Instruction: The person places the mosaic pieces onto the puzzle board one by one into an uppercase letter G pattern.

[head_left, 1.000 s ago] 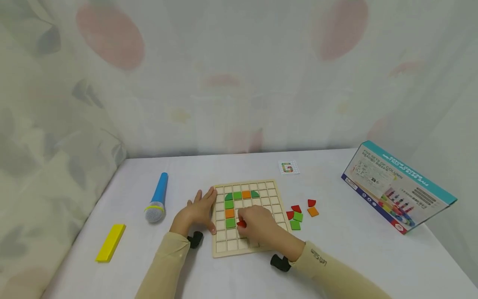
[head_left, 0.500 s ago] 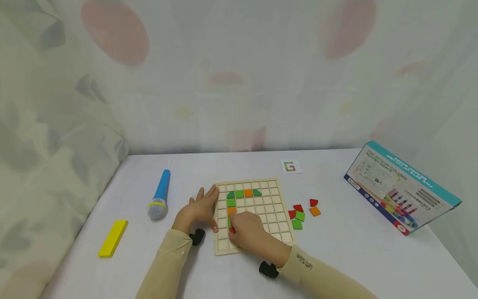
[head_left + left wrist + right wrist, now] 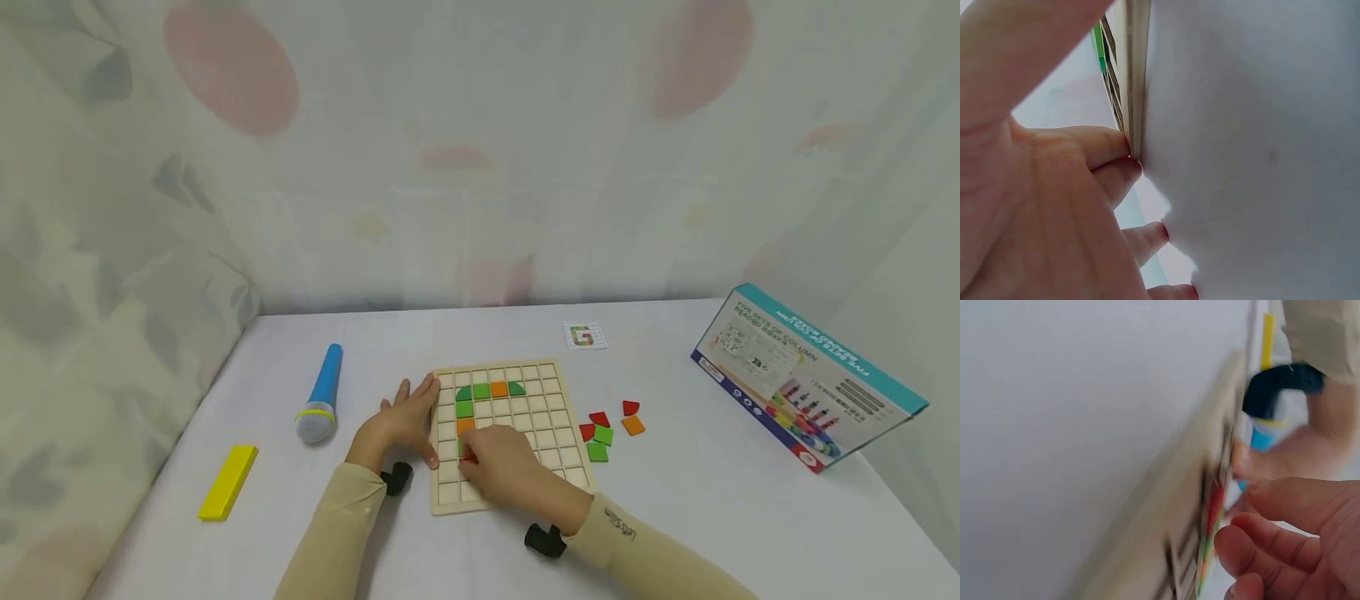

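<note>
A wooden grid board (image 3: 551, 458) lies on the white table. Along its upper left run green square tiles (image 3: 482, 391), orange square tiles (image 3: 499, 389) and dark green rounded-corner tiles (image 3: 516, 388). My right hand (image 3: 504, 467) is bent over the lower left cells, fingertips at a red tile (image 3: 1215, 506) below the column and mostly covering it; thumb and forefinger come together at it. With fingers spread, my left hand (image 3: 397, 429) rests against the board's left edge. In the left wrist view, its fingertips (image 3: 1129, 167) touch the board's side.
Loose red (image 3: 598, 418), green (image 3: 597, 452) and orange tiles (image 3: 633, 426) lie right of the board. Behind it is a card (image 3: 584, 335) with a G pattern. A toy microphone (image 3: 322, 392) and yellow block (image 3: 228, 483) lie left; a printed box (image 3: 806, 375) stands right.
My right hand has moved left and slightly nearer with the red tile, to the cell under the green one, and barely shifts in the last half second. My left hand stays at the board's edge.
</note>
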### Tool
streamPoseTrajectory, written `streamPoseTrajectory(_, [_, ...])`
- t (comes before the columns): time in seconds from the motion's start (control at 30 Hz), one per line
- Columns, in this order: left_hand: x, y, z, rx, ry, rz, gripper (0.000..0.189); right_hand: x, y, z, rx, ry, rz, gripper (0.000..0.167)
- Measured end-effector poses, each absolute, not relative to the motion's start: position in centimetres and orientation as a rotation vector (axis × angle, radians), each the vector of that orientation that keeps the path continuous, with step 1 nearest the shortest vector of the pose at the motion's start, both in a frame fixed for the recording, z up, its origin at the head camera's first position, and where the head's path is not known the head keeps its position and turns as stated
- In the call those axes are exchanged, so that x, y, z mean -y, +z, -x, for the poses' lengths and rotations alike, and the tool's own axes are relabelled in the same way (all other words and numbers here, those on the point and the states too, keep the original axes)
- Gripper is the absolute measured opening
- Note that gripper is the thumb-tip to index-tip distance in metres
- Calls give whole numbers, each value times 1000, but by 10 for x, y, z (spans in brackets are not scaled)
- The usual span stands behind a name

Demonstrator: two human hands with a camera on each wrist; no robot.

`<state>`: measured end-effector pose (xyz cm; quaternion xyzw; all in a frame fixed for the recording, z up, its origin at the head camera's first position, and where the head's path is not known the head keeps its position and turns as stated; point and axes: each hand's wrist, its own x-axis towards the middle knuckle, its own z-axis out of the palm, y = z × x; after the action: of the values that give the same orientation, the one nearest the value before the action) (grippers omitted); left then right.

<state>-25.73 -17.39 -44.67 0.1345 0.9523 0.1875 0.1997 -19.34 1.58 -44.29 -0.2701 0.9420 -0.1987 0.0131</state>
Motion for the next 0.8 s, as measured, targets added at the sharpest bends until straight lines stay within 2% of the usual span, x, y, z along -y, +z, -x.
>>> streamPoseTrajectory(0.1, [173,-447,257,-2662,531,-376,129,-30,-434,199,-2953,-669,767,10])
streamPoseTrajectory(0.33, [171,-447,258,-2672,504,-364,130,-83,-419,213,-3108,-705,551,14])
streamPoseTrajectory(0.6, [171,-448,258,-2672,506,-379,131,-152,-425,213,-3185,-635,362,15])
streamPoseTrajectory(0.8, [173,-450,259,-2671,499,-366,131,-180,-431,205,-3104,-577,165,11])
